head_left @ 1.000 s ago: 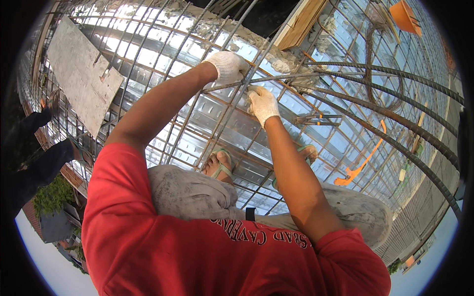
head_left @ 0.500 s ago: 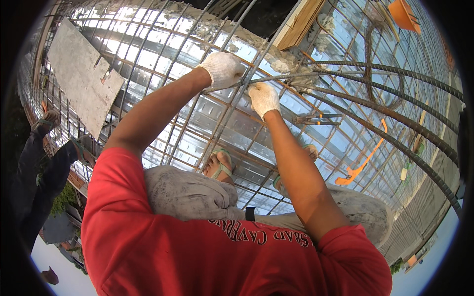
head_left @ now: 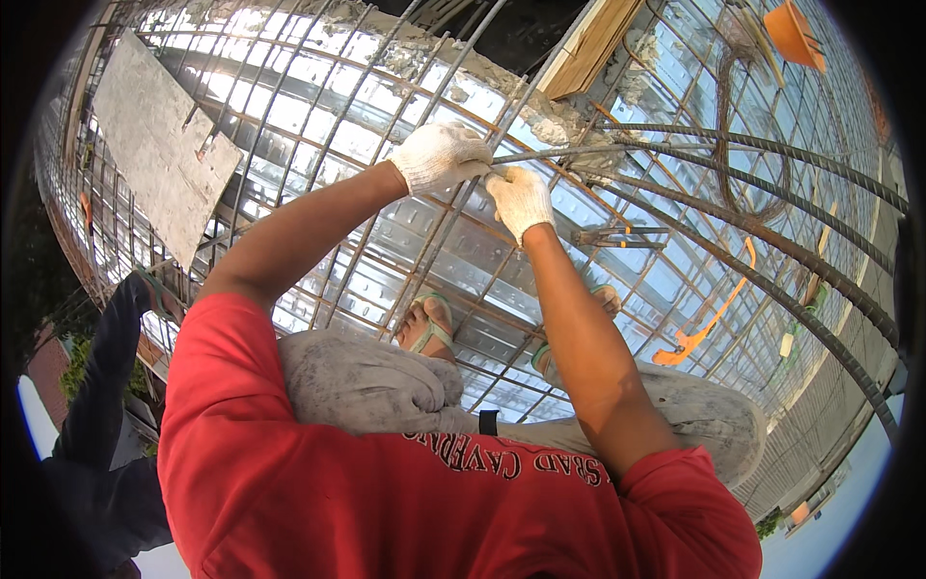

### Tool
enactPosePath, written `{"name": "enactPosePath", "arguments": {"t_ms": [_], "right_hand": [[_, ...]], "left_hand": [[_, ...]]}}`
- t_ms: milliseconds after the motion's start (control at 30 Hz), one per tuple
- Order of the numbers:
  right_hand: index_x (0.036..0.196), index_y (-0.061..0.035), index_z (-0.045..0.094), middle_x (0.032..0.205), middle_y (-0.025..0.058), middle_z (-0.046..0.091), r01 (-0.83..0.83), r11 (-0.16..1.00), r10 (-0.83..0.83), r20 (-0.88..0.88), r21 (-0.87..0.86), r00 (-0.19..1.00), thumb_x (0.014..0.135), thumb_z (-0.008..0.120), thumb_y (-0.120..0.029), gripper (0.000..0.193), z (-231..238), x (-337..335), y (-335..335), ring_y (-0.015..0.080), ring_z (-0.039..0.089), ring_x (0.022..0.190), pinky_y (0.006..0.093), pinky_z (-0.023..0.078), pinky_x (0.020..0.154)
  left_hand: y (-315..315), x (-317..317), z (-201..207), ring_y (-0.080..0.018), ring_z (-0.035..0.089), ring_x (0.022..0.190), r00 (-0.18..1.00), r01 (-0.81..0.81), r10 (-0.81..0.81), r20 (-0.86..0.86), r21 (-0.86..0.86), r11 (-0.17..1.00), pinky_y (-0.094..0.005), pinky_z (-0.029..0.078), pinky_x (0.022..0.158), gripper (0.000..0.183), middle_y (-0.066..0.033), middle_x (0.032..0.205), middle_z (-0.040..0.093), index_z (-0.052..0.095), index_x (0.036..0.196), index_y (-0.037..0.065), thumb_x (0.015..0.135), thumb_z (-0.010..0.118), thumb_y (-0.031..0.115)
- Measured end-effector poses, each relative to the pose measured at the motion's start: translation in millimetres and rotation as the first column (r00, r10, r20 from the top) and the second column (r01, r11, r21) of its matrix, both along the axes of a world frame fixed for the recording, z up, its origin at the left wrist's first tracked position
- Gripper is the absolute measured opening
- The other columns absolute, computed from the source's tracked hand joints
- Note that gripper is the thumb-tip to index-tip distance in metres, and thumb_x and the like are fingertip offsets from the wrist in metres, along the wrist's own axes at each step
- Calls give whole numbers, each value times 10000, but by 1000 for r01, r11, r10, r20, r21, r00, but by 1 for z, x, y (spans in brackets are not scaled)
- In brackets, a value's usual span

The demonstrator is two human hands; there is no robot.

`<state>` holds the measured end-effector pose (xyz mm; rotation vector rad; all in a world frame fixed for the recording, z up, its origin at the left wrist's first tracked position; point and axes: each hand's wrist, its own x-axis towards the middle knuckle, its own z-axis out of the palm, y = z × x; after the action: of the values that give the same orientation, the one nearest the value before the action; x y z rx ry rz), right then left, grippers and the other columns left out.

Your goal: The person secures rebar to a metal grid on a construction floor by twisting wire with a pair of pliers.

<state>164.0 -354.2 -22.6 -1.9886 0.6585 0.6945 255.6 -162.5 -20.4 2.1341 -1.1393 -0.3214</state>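
Observation:
Both my hands wear white knit gloves and meet at a crossing in the grid of steel reinforcing bars. My left hand comes from the left, its fingers closed in a pinch at the crossing. Just below and to the right, my right hand is closed too, thumb and fingertips close to the left fingers. Whatever lies between the fingertips is too small to make out. Pincers with dark handles and orange bands lie on the bars right of my right hand.
Thick ribbed bars curve across the right. An orange hacksaw lies below them. Looped thin wire, an orange container and a wooden beam are farther off. A grey board rests at left; another person's dark-clothed leg is nearby.
My left hand has turned and shifted slightly right and down, and the fingertips of both hands have come closer together. At far left, the other person's legs have moved.

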Motion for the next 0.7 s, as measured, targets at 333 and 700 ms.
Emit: {"name": "enactPosePath", "arguments": {"t_ms": [333, 700], "right_hand": [[1100, 15, 747, 850, 80, 715, 482, 801, -518, 7, 356, 856, 1013, 681, -244, 281, 35, -26, 31, 175, 706, 695, 316, 552, 563], [1296, -24, 702, 952, 176, 761, 162, 951, -220, 210, 263, 952, 1083, 586, -293, 362, 48, -36, 57, 247, 741, 752, 390, 582, 764]], "left_hand": [[-12, 1, -1, -330, 719, 1056, 920, -144, 159, -358, 68, 987, -430, 557, 956, 213, -146, 1075, 762, 787, 1054, 33, 912, 769, 190], [8, -10, -23, -367, 703, 1077, 973, -96, 65, -221, -129, 987, -455, 555, 974, 207, -140, 1094, 749, 791, 1064, 58, 883, 754, 150]]}}
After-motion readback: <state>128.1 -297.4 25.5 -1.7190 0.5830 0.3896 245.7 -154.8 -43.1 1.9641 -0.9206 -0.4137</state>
